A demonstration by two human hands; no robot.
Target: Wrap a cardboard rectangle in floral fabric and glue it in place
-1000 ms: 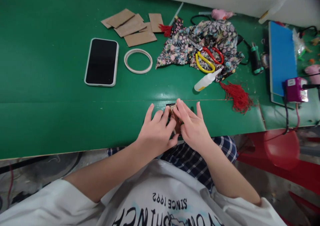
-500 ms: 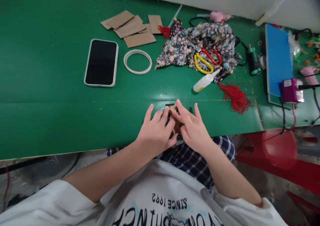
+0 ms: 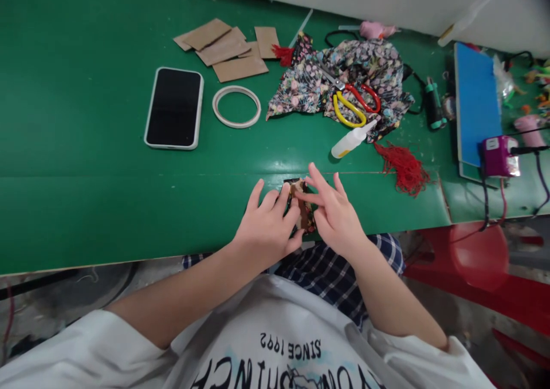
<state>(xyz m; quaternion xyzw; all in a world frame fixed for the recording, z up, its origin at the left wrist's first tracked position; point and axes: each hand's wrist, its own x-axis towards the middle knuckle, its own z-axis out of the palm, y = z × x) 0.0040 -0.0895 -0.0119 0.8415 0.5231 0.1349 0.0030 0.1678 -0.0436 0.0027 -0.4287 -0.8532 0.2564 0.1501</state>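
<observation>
At the near edge of the green table lies a small brown cardboard piece (image 3: 305, 212) edged with dark floral fabric. My left hand (image 3: 267, 221) holds its left side, fingertips on top and thumb by the near corner, covering part of it. From the right, my right hand (image 3: 337, 216) has its fingers stretched and spread, one fingertip touching the upper part of the piece. Beyond my hands a white glue bottle (image 3: 349, 142) lies on its side. Scissors (image 3: 350, 103) with one red and one yellow handle rest on crumpled floral fabric (image 3: 301, 85).
A phone (image 3: 175, 108) and a roll of tape (image 3: 236, 107) lie to the left. Several cardboard pieces (image 3: 240, 69) are at the back. Red tassel threads (image 3: 406, 168) lie at right, before a blue board (image 3: 476, 102) and a purple box (image 3: 499, 156) with cables. A red stool (image 3: 479, 254) stands below.
My right hand has shifted slightly right and its fingers have spread, uncovering more of the cardboard piece. My left hand has stayed in place.
</observation>
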